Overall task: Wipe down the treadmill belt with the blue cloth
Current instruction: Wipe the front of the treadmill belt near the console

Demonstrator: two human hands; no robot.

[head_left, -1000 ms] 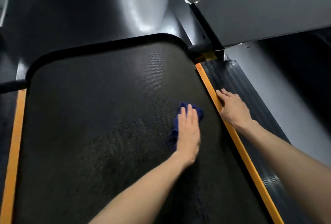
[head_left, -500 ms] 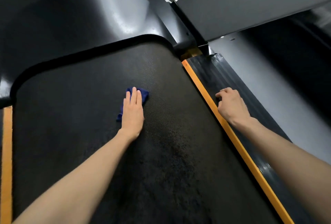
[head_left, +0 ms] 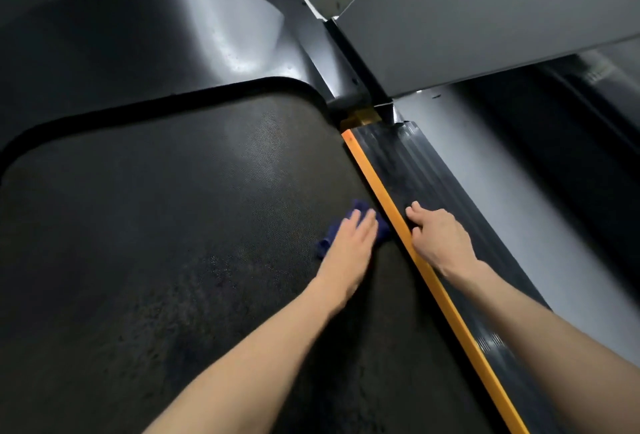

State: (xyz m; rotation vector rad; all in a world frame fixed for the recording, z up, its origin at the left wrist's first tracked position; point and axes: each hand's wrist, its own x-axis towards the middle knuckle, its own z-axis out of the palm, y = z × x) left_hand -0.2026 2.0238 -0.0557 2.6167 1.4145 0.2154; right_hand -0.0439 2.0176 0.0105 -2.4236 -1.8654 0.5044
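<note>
**Cloth back at the right edge of the belt**

The left hand [head_left: 349,243] lies flat with straight fingers on the blue cloth [head_left: 327,243] and presses it on the treadmill belt [head_left: 173,225]. Half a second ago the hand and cloth were near the middle of the belt. Now they are at its right edge, and the cloth is just beside the orange strip [head_left: 450,312]. The right hand [head_left: 440,239] stays on the ribbed side rail [head_left: 433,173], across the strip from the left hand. Its fingers are loosely bent and hold nothing.
</note>
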